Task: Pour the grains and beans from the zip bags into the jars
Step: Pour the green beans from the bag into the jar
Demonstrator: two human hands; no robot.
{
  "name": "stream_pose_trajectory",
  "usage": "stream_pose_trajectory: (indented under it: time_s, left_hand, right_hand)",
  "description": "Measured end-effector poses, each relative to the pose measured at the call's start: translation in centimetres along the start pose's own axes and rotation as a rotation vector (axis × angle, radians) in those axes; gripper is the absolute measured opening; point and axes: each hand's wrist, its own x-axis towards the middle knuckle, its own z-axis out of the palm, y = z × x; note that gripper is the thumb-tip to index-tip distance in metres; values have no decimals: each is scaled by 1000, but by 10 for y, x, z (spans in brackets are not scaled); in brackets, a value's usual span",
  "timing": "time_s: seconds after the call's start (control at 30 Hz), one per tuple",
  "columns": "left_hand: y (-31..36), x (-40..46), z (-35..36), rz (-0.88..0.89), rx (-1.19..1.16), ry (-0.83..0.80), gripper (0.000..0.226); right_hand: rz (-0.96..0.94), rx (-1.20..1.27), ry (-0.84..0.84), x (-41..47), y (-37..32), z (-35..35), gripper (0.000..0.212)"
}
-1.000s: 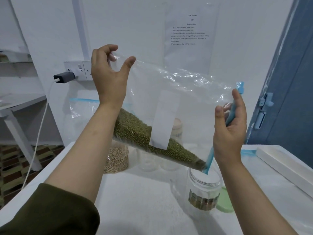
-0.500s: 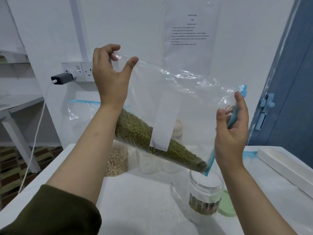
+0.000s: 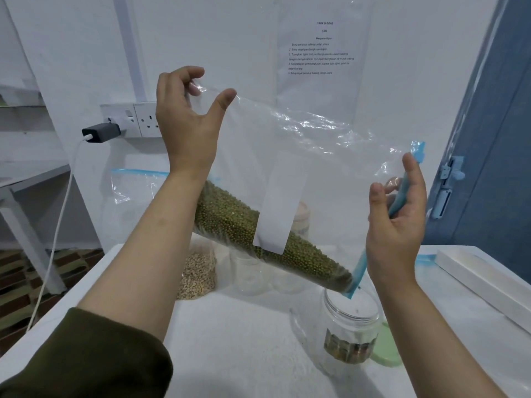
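Note:
A clear zip bag (image 3: 316, 145) with a white label strip hangs tilted above the table. Green beans (image 3: 258, 239) lie along its lower edge, sloping down to the right. My left hand (image 3: 186, 122) pinches the bag's raised upper left corner. My right hand (image 3: 396, 222) grips the blue zip strip (image 3: 402, 193) at the bag's mouth. The lowest corner of the mouth sits just over an open clear jar (image 3: 350, 326) with a patterned label.
A green lid (image 3: 388, 354) lies behind the jar on the white table (image 3: 230, 340). Behind stand a bag of pale grains (image 3: 198, 274), two empty jars (image 3: 250, 277) and a jar of pale grains. A white tray (image 3: 482, 277) lies at right. A charger (image 3: 100, 133) plugs into the wall socket.
The bag and both hands stay almost still; the beans have slid slightly further toward the low corner over the jar.

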Motion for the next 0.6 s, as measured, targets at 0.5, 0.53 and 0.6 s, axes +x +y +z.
stream_pose_trajectory:
  time_s: [0.5,0.53,0.6]
  left_hand:
    - [5,5,0,7,8,-14,45]
    - [6,5,0,7,7,-13,45]
    - [6,4,0,6,4,-14,45]
  right_hand:
    - [19,-11,-8,2,2,1,53]
    - [21,-13,-9,2,2,1,53]
    - [25,-11,-8,3,3,0,53]
